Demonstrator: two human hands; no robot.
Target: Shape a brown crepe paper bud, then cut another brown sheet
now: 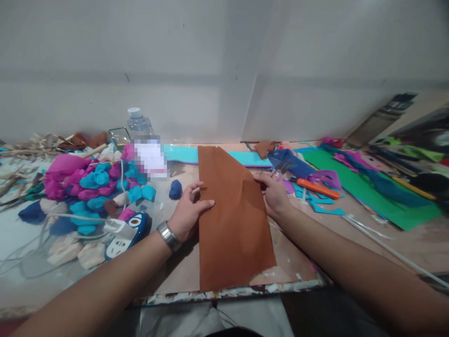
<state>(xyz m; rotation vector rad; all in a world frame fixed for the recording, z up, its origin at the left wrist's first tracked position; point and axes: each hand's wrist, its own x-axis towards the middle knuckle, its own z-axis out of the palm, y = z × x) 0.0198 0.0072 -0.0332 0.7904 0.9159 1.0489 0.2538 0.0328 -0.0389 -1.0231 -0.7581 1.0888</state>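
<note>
A brown sheet (pixel 235 220), paper or cloth, I cannot tell which, is held up in front of me over the table. Its top right corner is cut or folded at a slant, and soft creases run across its upper part. My left hand (pixel 187 210), with a metal watch on the wrist, pinches the left edge, thumb in front and fingers partly behind. At the right edge, higher up, my right hand (pixel 275 194) grips the sheet between thumb and fingers. A crumpled dark blue ball (pixel 175 189) lies just left of my left hand.
Pink, blue and cream crumpled balls (pixel 94 180) pile up at left, beside a power strip (pixel 128 234) with cables. A clear bottle (pixel 139 124) stands behind. At right lie an orange cutter (pixel 318 188), coloured scraps and green sheets (pixel 396 206). A wall (pixel 196 70) closes the back.
</note>
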